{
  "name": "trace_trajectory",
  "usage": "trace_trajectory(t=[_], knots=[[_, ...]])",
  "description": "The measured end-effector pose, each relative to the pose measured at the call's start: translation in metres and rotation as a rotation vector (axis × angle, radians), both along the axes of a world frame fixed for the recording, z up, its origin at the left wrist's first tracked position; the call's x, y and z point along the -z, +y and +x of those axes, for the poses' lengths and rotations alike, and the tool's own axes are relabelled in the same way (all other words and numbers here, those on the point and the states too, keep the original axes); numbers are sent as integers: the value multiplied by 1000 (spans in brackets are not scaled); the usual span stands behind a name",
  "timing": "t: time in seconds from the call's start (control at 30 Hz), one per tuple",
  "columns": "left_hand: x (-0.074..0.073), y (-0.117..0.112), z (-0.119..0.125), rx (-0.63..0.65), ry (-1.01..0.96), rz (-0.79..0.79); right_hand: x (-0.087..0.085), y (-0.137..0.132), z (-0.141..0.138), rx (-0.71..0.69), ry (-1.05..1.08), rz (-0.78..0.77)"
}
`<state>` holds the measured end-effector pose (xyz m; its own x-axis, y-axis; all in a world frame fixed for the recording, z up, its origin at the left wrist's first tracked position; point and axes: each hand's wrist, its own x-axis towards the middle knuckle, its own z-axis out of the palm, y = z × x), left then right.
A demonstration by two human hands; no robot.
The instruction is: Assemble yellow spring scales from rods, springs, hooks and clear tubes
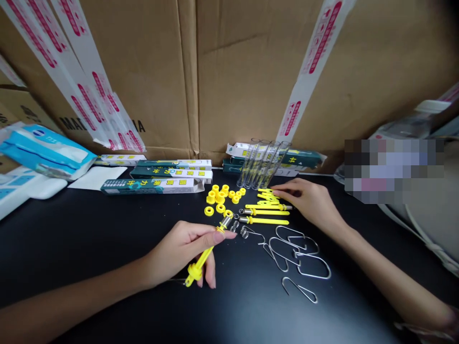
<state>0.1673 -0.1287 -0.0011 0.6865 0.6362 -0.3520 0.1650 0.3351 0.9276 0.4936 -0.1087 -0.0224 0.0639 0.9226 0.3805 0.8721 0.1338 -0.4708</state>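
My left hand is closed around a yellow spring-scale rod, which it holds tilted above the table. A metal spring sits at the rod's upper end, and a yellow collar and thin wire hook are at the lower end. At the right, my right hand has thumb and fingertips pinched at the end of a small yellow plastic piece, in a row of similar ones. Just below lie several yellow rods with springs. Yellow rings and caps are between the hands. Loose coil springs lie near my left fingertips.
Clear plastic tubes lean on printed boxes at the back. More boxes lie left of them. Bent wire hooks spread at front right. A blue tissue pack sits far left; a large carton stands behind.
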Motion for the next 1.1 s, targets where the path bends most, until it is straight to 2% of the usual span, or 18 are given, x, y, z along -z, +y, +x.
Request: trace_trajectory(t=[0.2, 0.37, 0.47, 0.5, 0.6, 0.73, 0.83, 0.97, 1.1], knots=[[0, -1, 1, -14, -58, -42, -10, -9, -2, 48, 143, 5], [-2, -3, 2, -47, -64, 26, -21, -23, -11, 66, 342, 59], [-3, -3, 3, -83, -86, 49, -25, -39, -36, 0, 476, 39], [-3, -3, 3, -86, -87, 57, -26, -46, -48, -51, 606, -29], [-2, -3, 2, -52, -41, 107, -27, -66, -86, -157, 874, -144], [-2, -5, -1, 5, 33, 193, -25, -83, -118, -278, 1067, -202], [-3, -7, -3, 28, 54, 272, -20, -86, -123, -303, 1107, -173], [-4, -11, -2, 51, 49, 454, -17, -85, -120, -288, 1111, -154], [-6, -13, -2, 88, 60, 536, -16, -85, -120, -299, 1187, -223]])
